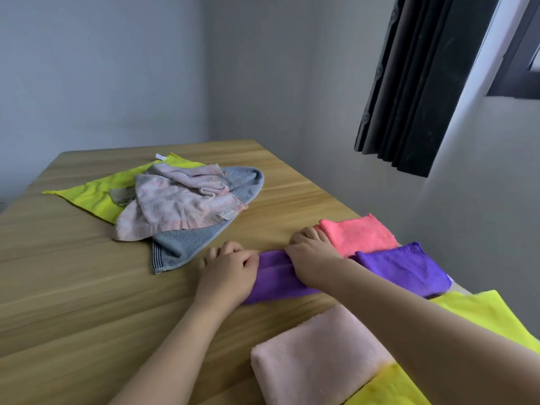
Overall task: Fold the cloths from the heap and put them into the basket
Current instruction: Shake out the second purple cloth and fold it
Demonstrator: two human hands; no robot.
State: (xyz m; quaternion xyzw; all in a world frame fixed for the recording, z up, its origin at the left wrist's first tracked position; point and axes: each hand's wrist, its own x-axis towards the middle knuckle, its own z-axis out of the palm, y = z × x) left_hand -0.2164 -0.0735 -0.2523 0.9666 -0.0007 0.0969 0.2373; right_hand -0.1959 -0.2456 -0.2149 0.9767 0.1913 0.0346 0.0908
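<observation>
A purple cloth [276, 277] lies folded on the wooden table [87, 287] in front of me. My left hand [229, 270] grips its left end and my right hand [311, 258] presses and grips its right part. The heap sits at the far left: a pale pink towel [181, 203] on a grey towel [187, 244] over a lime-green cloth [93, 191]. To the right lie a folded coral cloth [358, 233] and a second folded purple cloth [406, 270]. A folded light pink cloth [318, 355] is near me. No basket is in view.
A yellow cloth [485, 311] lies under my right forearm at the table's right edge. Grey walls stand behind the table. A dark curtain [415, 83] hangs at the upper right beside a window.
</observation>
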